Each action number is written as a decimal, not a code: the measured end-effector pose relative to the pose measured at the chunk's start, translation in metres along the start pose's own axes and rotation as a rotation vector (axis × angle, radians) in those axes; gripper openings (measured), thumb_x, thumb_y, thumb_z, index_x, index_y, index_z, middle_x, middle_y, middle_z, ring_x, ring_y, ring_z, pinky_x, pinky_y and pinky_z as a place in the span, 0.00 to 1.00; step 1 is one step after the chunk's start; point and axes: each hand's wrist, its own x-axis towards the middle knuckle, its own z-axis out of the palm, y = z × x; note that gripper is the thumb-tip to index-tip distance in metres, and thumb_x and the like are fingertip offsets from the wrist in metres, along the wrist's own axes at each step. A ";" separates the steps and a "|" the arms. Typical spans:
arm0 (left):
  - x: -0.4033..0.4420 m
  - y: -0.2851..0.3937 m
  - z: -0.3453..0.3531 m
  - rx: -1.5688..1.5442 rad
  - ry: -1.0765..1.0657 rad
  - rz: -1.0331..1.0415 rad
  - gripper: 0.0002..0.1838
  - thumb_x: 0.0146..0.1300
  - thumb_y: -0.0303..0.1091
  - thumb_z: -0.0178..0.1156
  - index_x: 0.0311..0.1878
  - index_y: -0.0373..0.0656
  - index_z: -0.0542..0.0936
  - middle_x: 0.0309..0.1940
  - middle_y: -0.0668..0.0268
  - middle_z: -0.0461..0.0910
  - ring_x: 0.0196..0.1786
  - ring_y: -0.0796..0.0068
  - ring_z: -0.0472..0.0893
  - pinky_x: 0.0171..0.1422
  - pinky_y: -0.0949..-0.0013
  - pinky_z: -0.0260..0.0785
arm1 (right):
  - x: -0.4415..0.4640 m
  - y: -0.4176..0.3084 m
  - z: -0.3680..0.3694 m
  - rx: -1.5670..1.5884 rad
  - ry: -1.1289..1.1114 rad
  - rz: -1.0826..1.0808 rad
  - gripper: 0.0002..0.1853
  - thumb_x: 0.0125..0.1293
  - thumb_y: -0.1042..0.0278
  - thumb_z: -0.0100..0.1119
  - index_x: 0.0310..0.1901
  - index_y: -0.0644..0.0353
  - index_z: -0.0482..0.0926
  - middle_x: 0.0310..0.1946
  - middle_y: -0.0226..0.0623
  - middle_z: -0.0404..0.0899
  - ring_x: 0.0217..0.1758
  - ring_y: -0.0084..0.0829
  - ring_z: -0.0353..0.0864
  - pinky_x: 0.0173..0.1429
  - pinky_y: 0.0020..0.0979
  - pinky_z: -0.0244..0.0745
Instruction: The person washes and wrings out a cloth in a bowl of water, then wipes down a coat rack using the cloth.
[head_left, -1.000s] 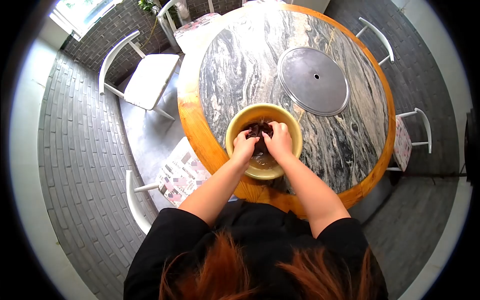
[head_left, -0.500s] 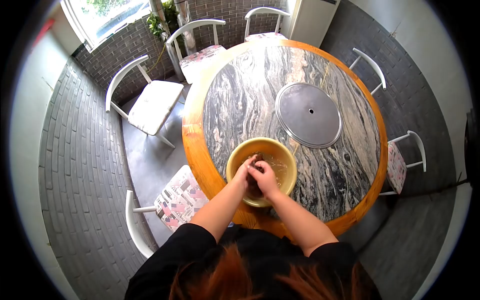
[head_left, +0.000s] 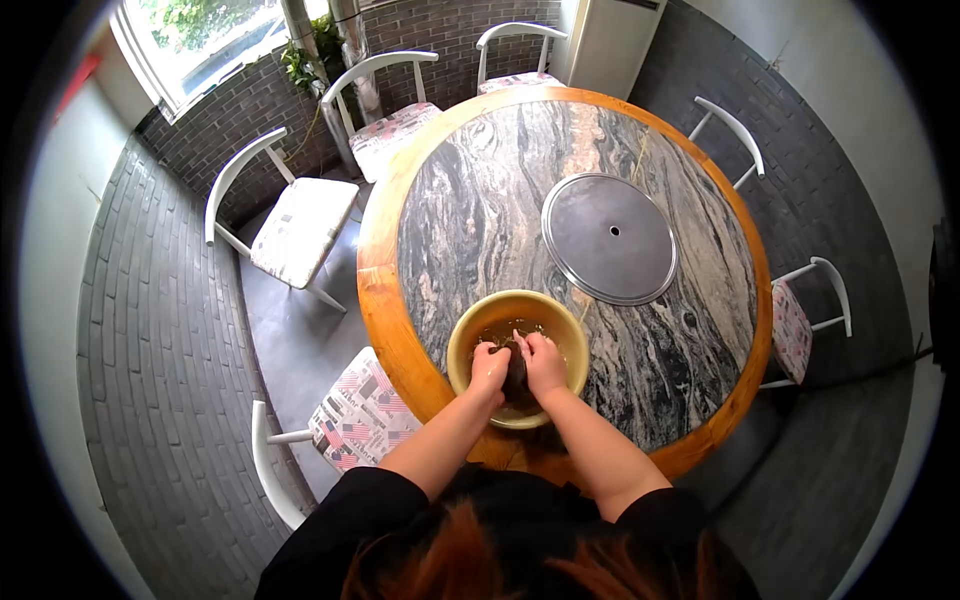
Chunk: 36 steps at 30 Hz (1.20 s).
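A yellow bowl [head_left: 575,340] with brownish water in it stands at the near edge of the round table. Both of my hands are inside it, with a dark brown, wet-looking clump [head_left: 516,378] between them. My left hand [head_left: 489,368] grips the clump's left side with curled fingers. On its right side my right hand [head_left: 542,362] also holds it, thumb and fingers closing in from above. What the clump is made of cannot be made out, and the hands partly cover it. Small pale bits show in the water.
The round table has a marbled stone top [head_left: 480,190] and a wooden rim [head_left: 378,300]. A round metal lid [head_left: 610,240] with a centre hole lies beyond the bowl. White chairs stand around, one close at left [head_left: 365,415]. Brick walls and a window [head_left: 205,45] surround the table.
My hands were pressed together over the clump; now they have moved apart, one on each side of it. The view has tilted slightly, so the bowl appears lower.
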 end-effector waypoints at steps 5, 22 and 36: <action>-0.020 0.026 -0.012 0.568 0.113 0.397 0.25 0.61 0.28 0.65 0.62 0.34 0.75 0.59 0.53 0.75 0.58 0.60 0.78 0.64 0.62 0.73 | -0.003 0.012 -0.008 -0.022 -0.072 0.080 0.13 0.70 0.57 0.66 0.44 0.58 0.80 0.39 0.46 0.81 0.46 0.51 0.82 0.49 0.49 0.77; 0.004 0.033 -0.016 -0.222 -0.273 -0.485 0.19 0.75 0.55 0.57 0.54 0.51 0.81 0.47 0.63 0.84 0.51 0.62 0.83 0.55 0.56 0.79 | -0.018 -0.026 0.010 0.623 -0.032 0.146 0.23 0.60 0.57 0.80 0.48 0.61 0.79 0.41 0.39 0.83 0.45 0.29 0.83 0.52 0.33 0.79; -0.001 -0.012 -0.001 -0.229 -0.143 -0.154 0.13 0.72 0.41 0.66 0.52 0.47 0.76 0.39 0.61 0.83 0.39 0.67 0.84 0.40 0.61 0.80 | -0.008 -0.022 -0.009 0.110 0.049 -0.088 0.14 0.69 0.55 0.67 0.34 0.57 0.80 0.31 0.43 0.79 0.36 0.48 0.81 0.40 0.47 0.76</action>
